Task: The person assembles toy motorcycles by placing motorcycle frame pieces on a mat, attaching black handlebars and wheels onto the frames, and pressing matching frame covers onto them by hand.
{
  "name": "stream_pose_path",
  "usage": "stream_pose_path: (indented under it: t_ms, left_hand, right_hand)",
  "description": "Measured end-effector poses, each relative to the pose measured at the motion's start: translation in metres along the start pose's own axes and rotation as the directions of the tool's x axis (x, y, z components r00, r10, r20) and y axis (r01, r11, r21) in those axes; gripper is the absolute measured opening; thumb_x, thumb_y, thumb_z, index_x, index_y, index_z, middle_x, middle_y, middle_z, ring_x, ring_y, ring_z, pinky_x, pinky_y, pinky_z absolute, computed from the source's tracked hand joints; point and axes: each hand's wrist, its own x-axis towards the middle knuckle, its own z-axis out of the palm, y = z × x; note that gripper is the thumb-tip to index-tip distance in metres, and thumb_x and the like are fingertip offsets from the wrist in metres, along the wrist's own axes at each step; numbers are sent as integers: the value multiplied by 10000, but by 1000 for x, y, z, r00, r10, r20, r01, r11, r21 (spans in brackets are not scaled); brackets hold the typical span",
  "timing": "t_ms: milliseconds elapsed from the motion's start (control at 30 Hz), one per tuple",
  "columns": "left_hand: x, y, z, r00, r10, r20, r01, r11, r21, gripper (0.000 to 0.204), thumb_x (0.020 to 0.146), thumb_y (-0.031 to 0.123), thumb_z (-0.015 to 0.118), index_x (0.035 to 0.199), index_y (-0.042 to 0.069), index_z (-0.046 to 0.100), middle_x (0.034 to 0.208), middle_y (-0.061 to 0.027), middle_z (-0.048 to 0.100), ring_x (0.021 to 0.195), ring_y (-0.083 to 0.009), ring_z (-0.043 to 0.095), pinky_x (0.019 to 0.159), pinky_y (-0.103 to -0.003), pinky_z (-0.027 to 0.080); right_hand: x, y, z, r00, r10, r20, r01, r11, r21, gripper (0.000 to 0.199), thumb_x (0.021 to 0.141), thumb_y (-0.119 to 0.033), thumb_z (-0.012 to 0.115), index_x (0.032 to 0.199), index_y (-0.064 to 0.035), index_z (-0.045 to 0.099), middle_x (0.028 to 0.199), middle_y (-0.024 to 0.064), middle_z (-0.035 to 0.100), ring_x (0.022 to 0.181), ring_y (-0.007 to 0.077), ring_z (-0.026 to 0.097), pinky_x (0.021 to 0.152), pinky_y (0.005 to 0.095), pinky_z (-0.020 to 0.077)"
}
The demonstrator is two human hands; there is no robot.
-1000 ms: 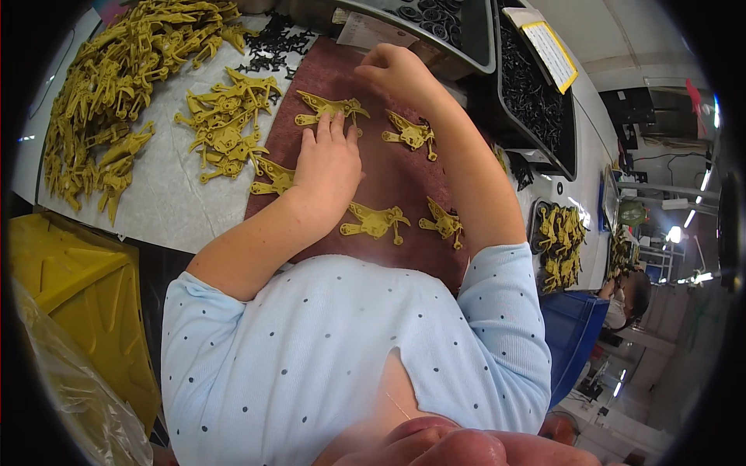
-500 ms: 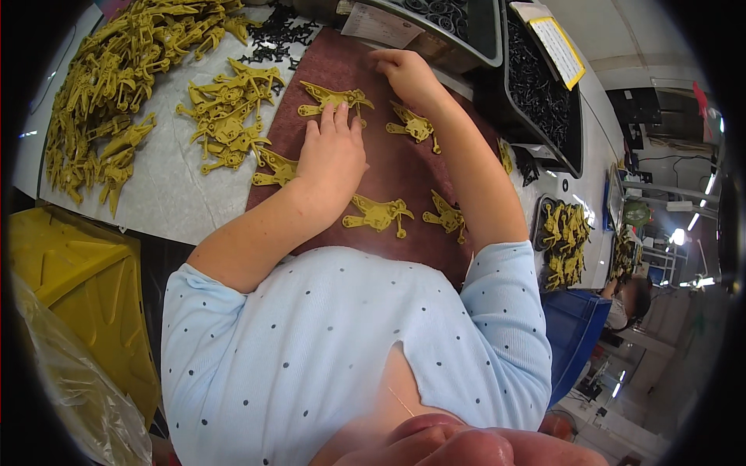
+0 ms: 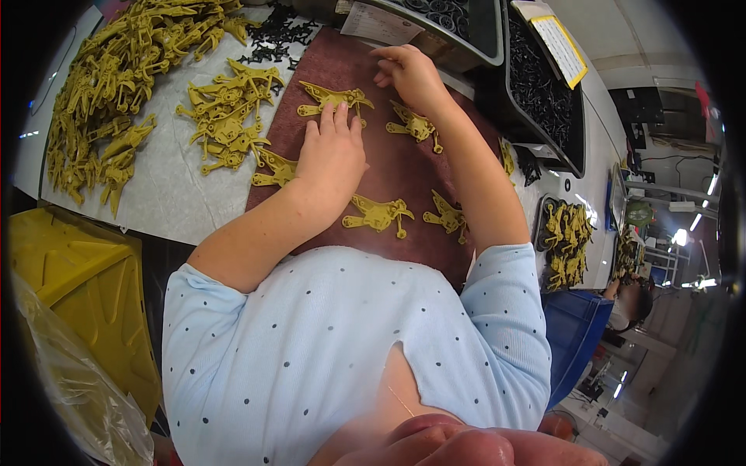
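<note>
My left hand lies over the maroon cloth with its fingers stretched out. The fingertips rest on a flat yellow plastic part, beak-shaped and full of small holes. Farther right, my right hand hovers near the cloth's far edge, fingers loosely bent and apart, with nothing visible in them. Below its wrist lies another yellow part, partly covered by the forearm. Two similar parts are nearer to me, one in the middle and one at the right. My left forearm partly hides another.
A large heap of yellow parts and a smaller pile sit on the table at left. Small black pieces are scattered behind. Dark bins of black parts border the right. A yellow crate stands at lower left.
My right hand has drawn its fingers back from the cloth's far edge, and they are more bent and spread. My left hand has stayed on the yellow part.
</note>
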Motion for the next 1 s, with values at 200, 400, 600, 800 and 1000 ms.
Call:
stream_pose_path:
  t_ms: [200, 400, 600, 800, 1000]
  left_hand:
    - [0, 0, -3, 1000, 9, 7, -9, 1000, 14, 676, 799, 397, 688, 1317, 12, 487, 1393, -205, 442, 1316, -325, 386, 987, -389, 396]
    - [0, 0, -1, 1000, 3, 12, -3, 1000, 16, 662, 806, 392, 682, 1310, 8, 493, 1394, -205, 441, 1317, -327, 386, 984, -391, 398]
    - [0, 0, -2, 1000, 4, 4, -4, 1000, 4, 651, 807, 394, 680, 1301, 7, 504, 1393, -206, 442, 1316, -331, 386, 989, -394, 394]
    - [-1, 0, -3, 1000, 5, 12, -5, 1000, 14, 657, 810, 397, 676, 1308, 8, 499, 1395, -207, 440, 1321, -332, 382, 993, -401, 393]
    - [0, 0, -3, 1000, 5, 17, -5, 1000, 14, 660, 813, 398, 673, 1316, 10, 492, 1399, -206, 435, 1325, -330, 379, 1008, -404, 386]
  right_hand:
    - [-4, -17, -11, 972, 66, 224, -65, 998, -11, 207, 855, -51, 647, 1057, -21, 680, 835, 38, 671, 737, 97, 609, 690, 238, 493]
    - [-8, -19, -3, 930, 138, 340, -191, 973, 127, 140, 839, -73, 669, 968, -28, 698, 816, 32, 673, 733, 101, 603, 677, 248, 479]
    - [-11, -25, -2, 959, 59, 276, -9, 984, -179, 162, 807, -102, 692, 945, -19, 684, 804, 62, 664, 739, 113, 597, 673, 273, 474]
    - [-7, -22, 1, 959, 134, 249, -128, 991, -39, 151, 814, -125, 688, 923, -21, 681, 781, 67, 658, 723, 139, 586, 691, 290, 474]
    - [-7, -25, 6, 959, 100, 266, -54, 983, -175, 151, 819, -123, 688, 934, -25, 681, 785, 63, 660, 730, 136, 588, 697, 293, 475]
